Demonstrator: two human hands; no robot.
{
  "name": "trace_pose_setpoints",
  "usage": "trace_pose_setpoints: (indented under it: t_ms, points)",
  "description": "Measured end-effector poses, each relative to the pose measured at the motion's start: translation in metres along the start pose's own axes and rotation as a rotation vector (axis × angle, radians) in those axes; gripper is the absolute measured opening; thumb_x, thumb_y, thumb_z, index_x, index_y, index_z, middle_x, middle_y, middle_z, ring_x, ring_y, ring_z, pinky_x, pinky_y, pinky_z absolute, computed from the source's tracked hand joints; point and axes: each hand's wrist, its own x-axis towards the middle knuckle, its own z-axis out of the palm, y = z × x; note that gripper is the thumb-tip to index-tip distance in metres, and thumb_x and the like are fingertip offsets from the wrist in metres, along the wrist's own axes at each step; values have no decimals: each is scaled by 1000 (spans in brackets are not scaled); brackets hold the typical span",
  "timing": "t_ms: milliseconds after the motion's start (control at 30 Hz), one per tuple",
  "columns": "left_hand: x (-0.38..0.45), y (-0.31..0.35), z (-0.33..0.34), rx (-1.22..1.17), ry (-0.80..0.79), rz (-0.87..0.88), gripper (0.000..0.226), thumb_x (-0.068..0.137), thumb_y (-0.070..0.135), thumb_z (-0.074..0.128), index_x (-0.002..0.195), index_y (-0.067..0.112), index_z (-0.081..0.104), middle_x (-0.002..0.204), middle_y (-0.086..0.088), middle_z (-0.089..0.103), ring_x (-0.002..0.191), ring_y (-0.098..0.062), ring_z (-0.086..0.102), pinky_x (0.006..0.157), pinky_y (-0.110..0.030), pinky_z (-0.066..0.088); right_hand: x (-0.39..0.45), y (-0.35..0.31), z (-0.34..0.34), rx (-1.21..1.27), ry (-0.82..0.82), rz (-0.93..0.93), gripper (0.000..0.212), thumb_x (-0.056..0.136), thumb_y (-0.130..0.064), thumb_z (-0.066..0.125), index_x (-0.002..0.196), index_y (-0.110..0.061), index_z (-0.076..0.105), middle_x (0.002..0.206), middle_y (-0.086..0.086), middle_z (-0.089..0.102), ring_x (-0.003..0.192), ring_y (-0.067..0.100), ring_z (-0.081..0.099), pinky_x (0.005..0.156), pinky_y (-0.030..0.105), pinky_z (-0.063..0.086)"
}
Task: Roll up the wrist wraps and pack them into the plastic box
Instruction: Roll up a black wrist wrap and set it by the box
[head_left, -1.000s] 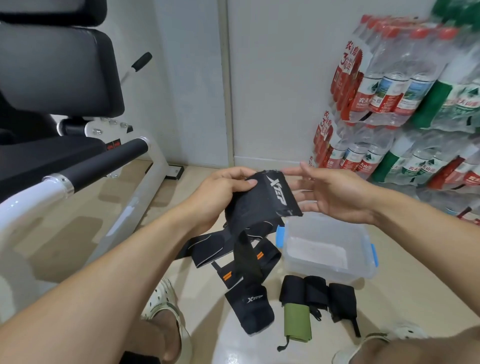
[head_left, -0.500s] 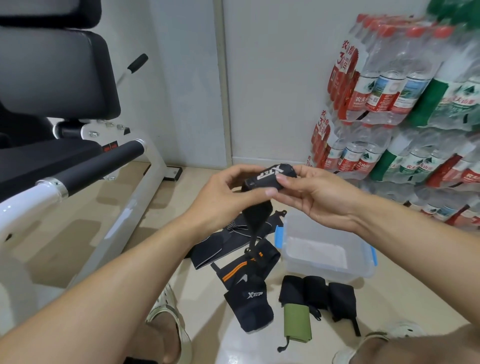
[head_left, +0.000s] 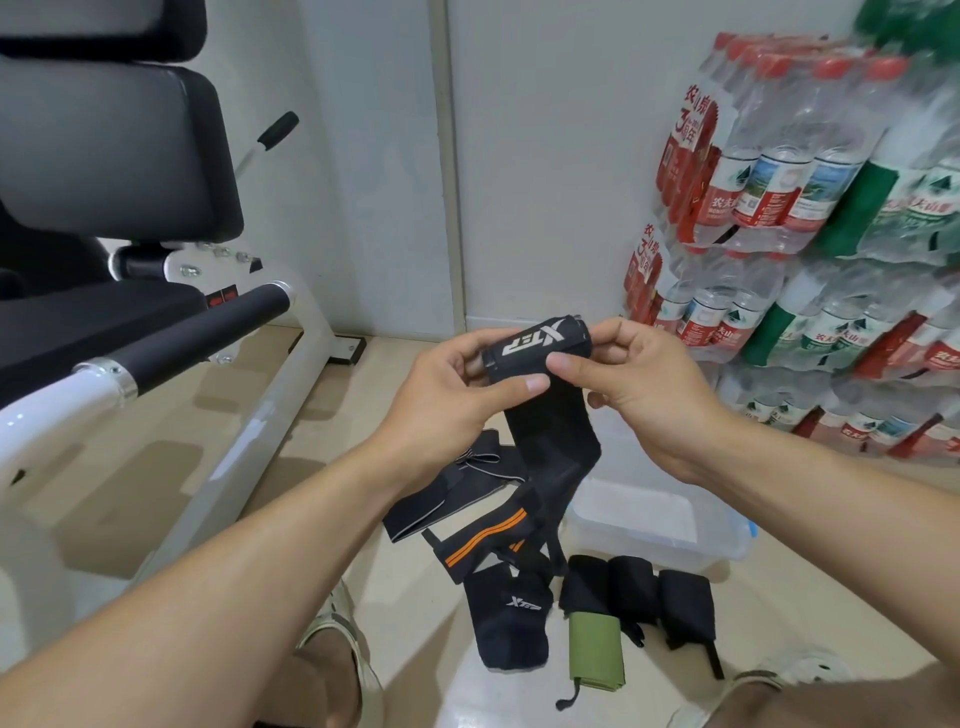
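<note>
Both hands hold a black wrist wrap (head_left: 535, 345) with a white logo in mid-air, its top end rolled into a short tube. My left hand (head_left: 457, 395) grips the roll's left end, and my right hand (head_left: 634, 384) pinches its right end. The loose tail of the wrap hangs down toward the floor. Below it lies a clear plastic box (head_left: 727, 540) with blue clips, partly hidden by my right forearm. On the floor sit more wraps: a black and orange one (head_left: 488, 540), a flat black logo piece (head_left: 511, 623), a green one (head_left: 595, 657) and rolled black ones (head_left: 660, 597).
A white exercise machine frame (head_left: 280, 410) with a black foam bar (head_left: 208, 338) and seat pads stands at the left. Shrink-wrapped packs of water bottles (head_left: 779, 208) are stacked against the wall at right. My shoes (head_left: 337, 623) show at the bottom edge.
The flat logo end of the wrap has been rolled into a tube between both hands, and my right hand has closed onto its right end. The tail now hangs straighter.
</note>
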Motion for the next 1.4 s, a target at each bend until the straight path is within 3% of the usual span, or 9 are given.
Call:
trace_pose_setpoints:
  t_ms: [267,400,533,700,800,967,1067,1200,1400]
  points:
    - [3,5,-3,-3,-7,-20,31,89,-3,71,112,18,70,101,1,79,93,-13,74,80,-28,60,6,3,-3,-360,123,-241,51,65,-28,95,105,-30,63,95,-4,67,80,5,58,70,13,47]
    - [2,7,-1,-17,-34,-47,28,90,-4,68,110,17,69,89,5,78,81,-8,74,67,-19,56,7,2,-7,-420,-37,-274,48,72,-28,91,112,-43,69,101,-12,75,93,5,69,80,25,57]
    - [2,3,0,-18,-52,-84,24,91,-1,69,108,16,69,92,2,78,86,-12,74,73,-26,59,8,4,-9,-435,-83,-326,39,76,-22,89,101,-47,73,101,-9,77,93,24,73,86,46,61]
    - [-4,9,6,-25,-137,-194,24,100,30,59,118,19,71,101,2,77,92,-9,73,74,-25,57,6,3,-5,-304,-53,-391,39,80,-6,86,87,-41,71,91,-4,76,83,33,72,75,43,62]
    - [-3,10,7,-5,-131,-289,44,99,57,48,116,25,73,107,0,77,97,-11,71,84,-33,57,7,7,-4,-292,-44,-430,39,80,-2,84,84,-38,70,88,-5,75,82,21,71,73,31,57]
    - [1,4,10,-104,-61,-356,46,101,49,51,126,14,69,122,-15,72,109,-27,68,90,-42,56,8,10,-6,-485,-25,-610,41,78,-5,86,92,-39,71,94,-2,69,86,21,68,72,25,53]
    - [2,4,7,-160,-41,-343,38,104,35,52,131,12,65,127,-17,69,105,-24,68,84,-37,57,12,9,-10,-446,-90,-525,41,78,-2,85,97,-37,77,99,-3,70,89,15,69,73,20,52]
    - [3,2,3,-193,-24,-304,33,104,24,54,134,10,60,125,-17,70,113,-31,68,101,-48,53,12,3,-15,-355,-208,-313,32,75,-24,86,105,-34,79,109,-8,73,99,17,72,84,29,58]
    - [3,3,3,-177,-29,-247,35,103,15,56,138,18,54,113,-7,73,95,-16,73,83,-33,60,13,3,-18,-54,-318,75,55,80,-29,75,133,-16,66,122,8,74,108,23,74,93,36,59]
